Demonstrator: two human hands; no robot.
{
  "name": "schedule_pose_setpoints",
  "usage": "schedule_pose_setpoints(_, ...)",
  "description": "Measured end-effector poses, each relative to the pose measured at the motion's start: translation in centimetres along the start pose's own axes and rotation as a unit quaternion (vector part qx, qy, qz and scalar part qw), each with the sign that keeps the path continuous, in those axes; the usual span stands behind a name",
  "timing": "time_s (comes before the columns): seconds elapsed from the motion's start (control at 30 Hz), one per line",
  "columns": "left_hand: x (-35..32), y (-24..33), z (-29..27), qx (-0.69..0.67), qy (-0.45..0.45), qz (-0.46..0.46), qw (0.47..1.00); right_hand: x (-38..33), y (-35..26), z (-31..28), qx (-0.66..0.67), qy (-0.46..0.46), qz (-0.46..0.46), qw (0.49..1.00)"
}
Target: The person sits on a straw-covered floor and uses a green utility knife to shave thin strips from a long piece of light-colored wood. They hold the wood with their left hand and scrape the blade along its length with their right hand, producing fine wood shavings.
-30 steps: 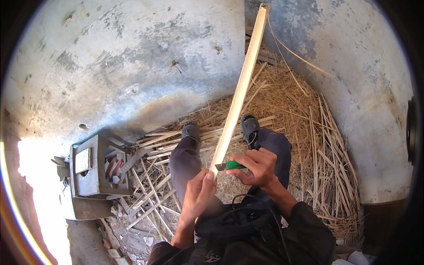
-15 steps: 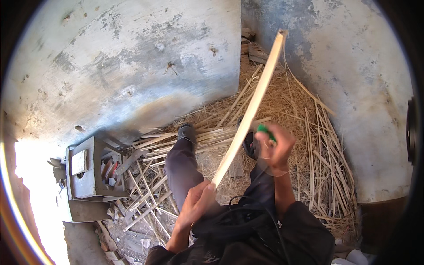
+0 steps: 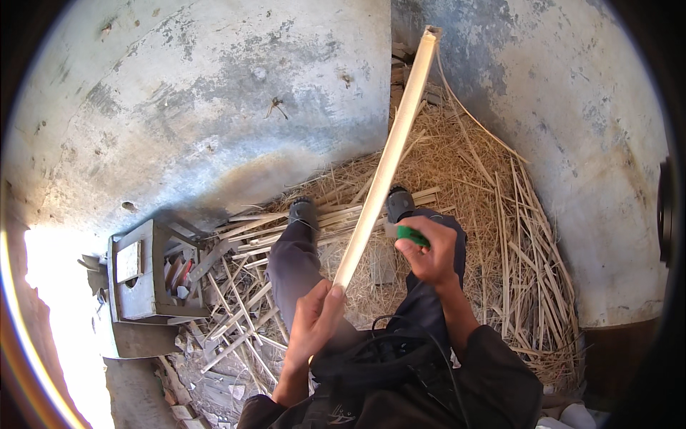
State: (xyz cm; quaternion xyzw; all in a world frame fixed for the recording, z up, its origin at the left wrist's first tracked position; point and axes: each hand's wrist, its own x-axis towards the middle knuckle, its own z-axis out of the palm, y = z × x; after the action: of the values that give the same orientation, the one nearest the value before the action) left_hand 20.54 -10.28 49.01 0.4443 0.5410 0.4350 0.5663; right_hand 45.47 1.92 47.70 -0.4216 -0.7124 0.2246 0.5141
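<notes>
The left hand [image 3: 314, 318] is closed around the near end of a long pale cane strip [image 3: 389, 161], which slants up to the wall corner over the straw-littered floor [image 3: 493, 214]. The right hand [image 3: 432, 254] grips a green-handled tool [image 3: 411, 234] just beside the strip's lower part. Working it well probably means a firm left grip and strokes directed away from the legs.

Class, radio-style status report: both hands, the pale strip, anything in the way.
Left hand grips near end of pale strip. Right hand holds green-handled tool against it. Far end near grey wall. Shavings underfoot.
</notes>
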Motion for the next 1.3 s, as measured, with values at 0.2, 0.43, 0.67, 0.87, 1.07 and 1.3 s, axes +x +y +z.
schedule_pose_setpoints(0.2,0.0,1.5,1.3,0.081,0.060,0.023,0.995,0.1,-2.0,0.2,-0.029,-0.058,-0.072,0.995)
schedule_pose_setpoints(0.43,0.4,2.4,1.9,0.155,0.098,0.093,0.979,-1.4,-1.5,1.7,-0.021,-0.052,-0.112,0.992)
schedule_pose_setpoints(0.67,0.6,2.7,2.1,0.179,0.117,0.118,0.970,-1.7,-2.1,2.2,-0.069,-0.026,-0.108,0.991)
schedule_pose_setpoints(0.87,0.7,3.0,2.1,0.176,0.112,0.105,0.972,-1.4,-2.4,2.1,-0.096,-0.002,-0.121,0.988)
schedule_pose_setpoints(1.07,0.7,2.8,2.0,0.169,0.109,0.093,0.975,-1.4,-2.1,2.0,-0.120,0.003,-0.141,0.983)
schedule_pose_setpoints(1.3,0.6,2.7,1.9,0.175,0.117,0.087,0.974,-1.4,-2.1,2.2,-0.128,0.004,-0.147,0.981)
